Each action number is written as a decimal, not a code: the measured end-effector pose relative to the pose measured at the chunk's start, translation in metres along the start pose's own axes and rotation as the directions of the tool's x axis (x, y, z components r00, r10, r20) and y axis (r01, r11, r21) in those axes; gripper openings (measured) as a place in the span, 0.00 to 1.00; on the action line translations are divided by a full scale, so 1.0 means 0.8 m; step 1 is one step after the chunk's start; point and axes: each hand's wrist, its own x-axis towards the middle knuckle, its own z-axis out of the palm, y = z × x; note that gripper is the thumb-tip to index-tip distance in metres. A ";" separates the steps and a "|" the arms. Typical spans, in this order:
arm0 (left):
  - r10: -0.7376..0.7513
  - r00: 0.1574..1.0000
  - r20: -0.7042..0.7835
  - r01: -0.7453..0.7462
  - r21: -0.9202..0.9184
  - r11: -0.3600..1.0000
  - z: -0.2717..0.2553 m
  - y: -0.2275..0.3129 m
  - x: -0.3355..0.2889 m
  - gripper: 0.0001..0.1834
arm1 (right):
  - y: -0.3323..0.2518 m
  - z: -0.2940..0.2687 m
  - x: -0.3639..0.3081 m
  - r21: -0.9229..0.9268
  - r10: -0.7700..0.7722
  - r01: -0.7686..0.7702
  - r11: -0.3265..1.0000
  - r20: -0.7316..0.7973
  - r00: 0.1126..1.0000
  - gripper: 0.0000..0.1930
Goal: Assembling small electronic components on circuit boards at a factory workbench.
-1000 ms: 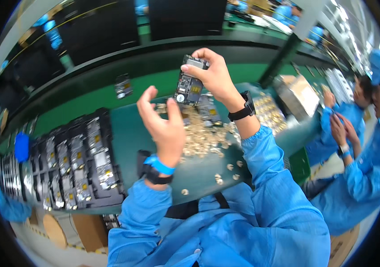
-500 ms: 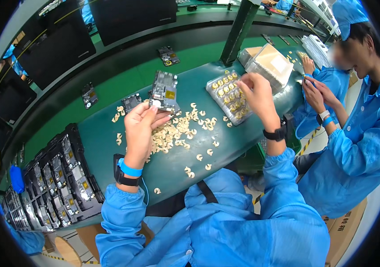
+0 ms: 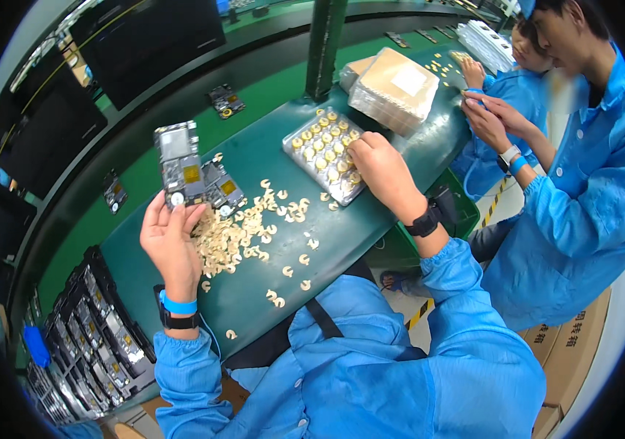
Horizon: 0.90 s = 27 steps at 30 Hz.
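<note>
Left hand pinches circuit board by lower end, long axis near 12–6. Parts tray at 2 o'clock from it; right hand nearer, tray at its 9, fingertips narrowed; cannot tell if holding.

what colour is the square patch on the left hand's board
The square patch is golden yellow, clearest in the head view.
</note>
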 end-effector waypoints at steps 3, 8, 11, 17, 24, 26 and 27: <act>-0.016 1.000 -0.011 0.016 -0.033 0.999 0.001 0.003 0.001 0.20 | 0.000 -0.004 0.006 -0.044 0.003 -0.004 0.999 -0.023 1.000 0.06; 0.013 1.000 -0.021 -0.013 0.004 1.000 0.009 0.007 0.000 0.23 | -0.034 -0.008 0.043 0.328 0.072 -0.025 0.944 -0.132 0.989 0.05; 0.055 0.998 -0.007 -0.055 0.070 0.996 0.010 0.008 -0.001 0.21 | -0.084 -0.002 0.090 0.629 0.019 0.020 0.777 -0.056 0.998 0.08; 0.162 0.986 -0.027 -0.152 0.230 0.961 -0.009 -0.007 0.003 0.12 | -0.191 0.062 0.157 0.910 -0.103 0.004 0.415 0.043 0.994 0.09; 0.258 0.965 -0.040 -0.214 0.442 0.871 -0.004 -0.001 0.000 0.11 | -0.214 0.095 0.155 0.957 -0.103 0.031 0.289 -0.001 0.995 0.11; 0.262 0.964 -0.035 -0.206 0.522 0.827 0.006 0.000 -0.003 0.11 | -0.214 0.102 0.150 0.956 -0.110 0.064 0.287 -0.034 0.993 0.11; 0.256 0.966 -0.034 -0.201 0.523 0.828 0.004 -0.002 -0.004 0.11 | -0.221 0.109 0.145 0.941 -0.127 0.134 0.309 -0.099 0.987 0.10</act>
